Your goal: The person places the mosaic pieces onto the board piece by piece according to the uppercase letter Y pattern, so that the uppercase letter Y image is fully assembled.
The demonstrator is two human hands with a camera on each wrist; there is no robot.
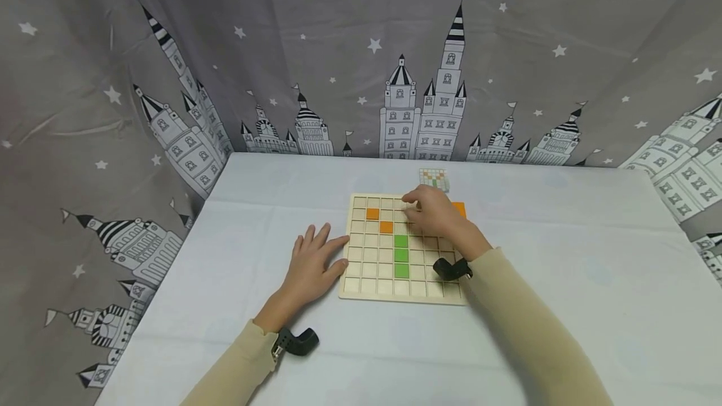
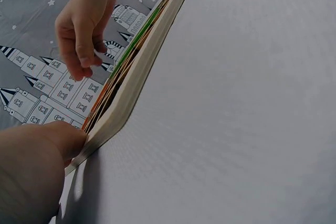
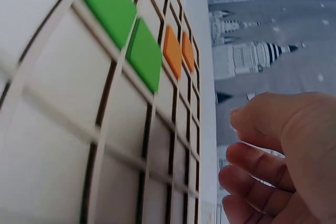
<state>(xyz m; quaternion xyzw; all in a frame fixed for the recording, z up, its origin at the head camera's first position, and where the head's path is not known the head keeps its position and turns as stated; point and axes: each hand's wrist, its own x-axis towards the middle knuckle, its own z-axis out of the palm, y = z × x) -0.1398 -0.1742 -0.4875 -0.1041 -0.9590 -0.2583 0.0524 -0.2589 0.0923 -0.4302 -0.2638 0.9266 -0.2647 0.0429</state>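
A pale wooden grid board point(image 1: 372, 284) lies on the table. Two orange tiles point(image 1: 373, 213) sit diagonally in its upper left squares, and several green tiles point(image 1: 401, 255) form a column below them. My left hand point(image 1: 311, 263) rests at the board's left edge, fingers spread, with thumb and index finger right at the rim. Over the upper right part of the board hovers my right hand point(image 1: 433, 212). Its fingers point(image 3: 252, 161) are loosely bent, and nothing shows between them and the thumb. Another orange piece point(image 1: 459, 208) peeks out behind this hand, mostly hidden.
Just beyond the board's far edge lies a small pattern card point(image 1: 434, 178) with a printed grid of coloured squares. White cloth point(image 1: 564, 255) covers the table. A grey curtain point(image 1: 338, 30) with castles and stars hangs behind it.
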